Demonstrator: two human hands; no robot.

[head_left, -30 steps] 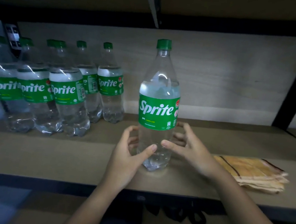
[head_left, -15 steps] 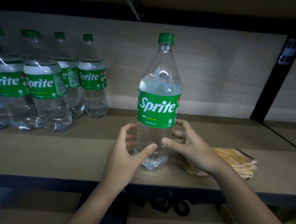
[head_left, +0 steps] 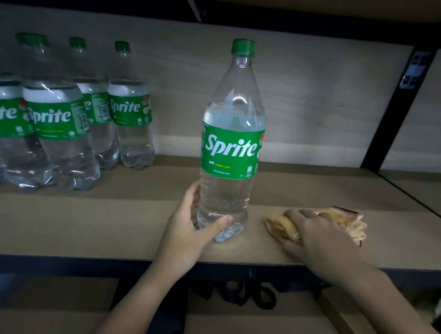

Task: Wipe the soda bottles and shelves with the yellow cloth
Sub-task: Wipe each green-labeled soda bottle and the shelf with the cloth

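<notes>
The left hand (head_left: 194, 226) wraps around the bottom part of the soda bottle (head_left: 231, 140). The thumb lies across the front and the fingers curl round the far side, so it grips the bottle. The right hand (head_left: 318, 237) lies on top of the yellow cloth (head_left: 344, 220). Its fingers bend down over the cloth and its thumb is tucked at the near edge, so it looks like it is grabbing the cloth.

The bottle is tall, clear plastic. It is round and gets thin near the top. It has a green cap and a green label with white letters that say Sprite. The drink inside is clear like water. The bottom is bumpy. It stands straight up near the front of the shelf (head_left: 72, 222).

The cloth is soft and folded in layers, yellow with a dark stripe at its far edge. It lies on the shelf just to the right of the bottle, not touching it.

The shelf is flat brown board with a dark metal edge. More Sprite bottles (head_left: 63, 123) stand close together at the left.
</notes>
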